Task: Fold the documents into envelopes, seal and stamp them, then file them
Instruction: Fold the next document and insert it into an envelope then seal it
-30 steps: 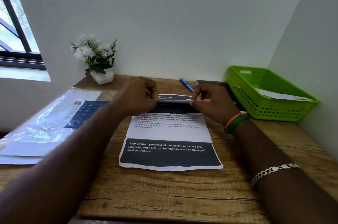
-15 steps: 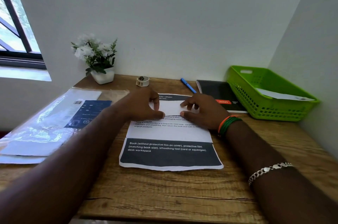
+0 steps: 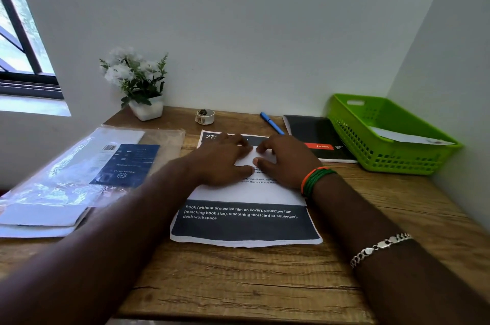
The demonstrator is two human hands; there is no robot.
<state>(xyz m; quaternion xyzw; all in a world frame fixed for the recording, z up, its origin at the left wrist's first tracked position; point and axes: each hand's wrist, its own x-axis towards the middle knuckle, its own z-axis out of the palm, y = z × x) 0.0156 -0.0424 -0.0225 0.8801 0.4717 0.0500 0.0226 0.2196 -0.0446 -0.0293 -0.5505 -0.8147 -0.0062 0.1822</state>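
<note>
A printed document (image 3: 244,224) with dark bands lies flat in the middle of the wooden desk (image 3: 238,285). On its upper half rests a small folded white paper (image 3: 246,159). My left hand (image 3: 222,163) and my right hand (image 3: 283,160) both press down on that paper, thumbs and fingertips at its edges, and cover most of it. A green basket (image 3: 397,163) at the right holds a white envelope (image 3: 405,136). A clear plastic pack of white envelopes (image 3: 79,173) lies at the left.
A small tape roll (image 3: 204,116), a blue pen (image 3: 271,123) and a black notebook (image 3: 315,133) lie along the back of the desk. A potted plant (image 3: 140,83) stands at the back left. Walls close the back and right sides.
The folded white paper was held up above the document a second ago. Both hands have since lowered it and now press it flat, closer together.
</note>
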